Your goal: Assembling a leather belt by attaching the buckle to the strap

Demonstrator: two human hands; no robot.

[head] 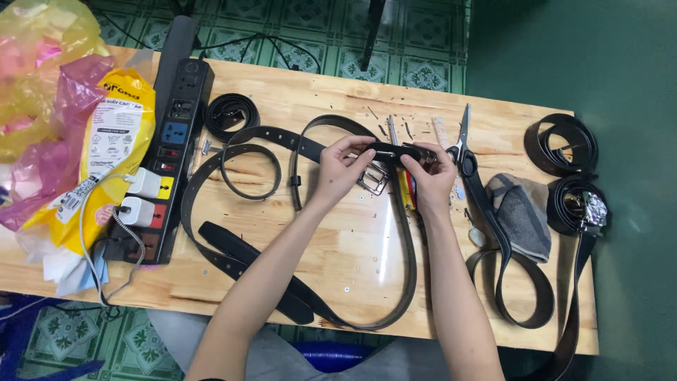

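While the left hand [342, 166] pinches the black belt [405, 233] by its metal buckle [374, 180], the right hand [431, 173] closes on the strap end just beside the scissors [462, 141], lifting it off the worktop [352, 240], seemingly to steady the buckle.

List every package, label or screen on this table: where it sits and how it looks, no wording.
Yellow plastic packet: far left on the table, beside the black power strip; tall pouch with small white and blue printed panels.
White barcode label: on the packet's lower left edge; small rectangle with black bars.
Pink and yellow plastic bags: left corner, crumpled, translucent.
No screens in view.
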